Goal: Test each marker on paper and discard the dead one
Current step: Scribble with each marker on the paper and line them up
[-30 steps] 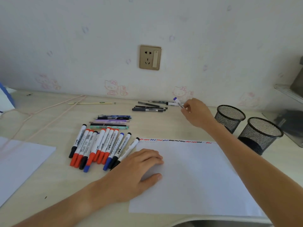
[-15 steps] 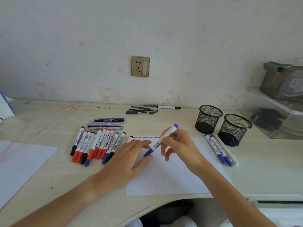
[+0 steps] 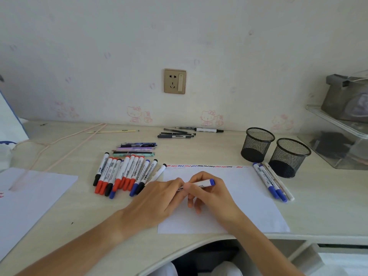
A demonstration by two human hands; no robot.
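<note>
- Against the frame half a second before, we found the blue-ended marker lowered from its steep tilt to nearly level, above the sheet of paper.
- The right hand had its fingers curled round the barrel, clamped on the marker; the blue end stuck out to its right.
- The left hand, flat on the paper before, had come up to the marker's other end. Its fingers met the marker there, but we could not tell whether they gripped it.
- The row of squiggles along the paper's far edge looked unchanged.
- Counts: two mesh cups on the counter; three markers lying just before them, right of the paper; roughly eleven markers in the left group, the overlap preventing an exact count.
- One second sheet at far left.
</note>
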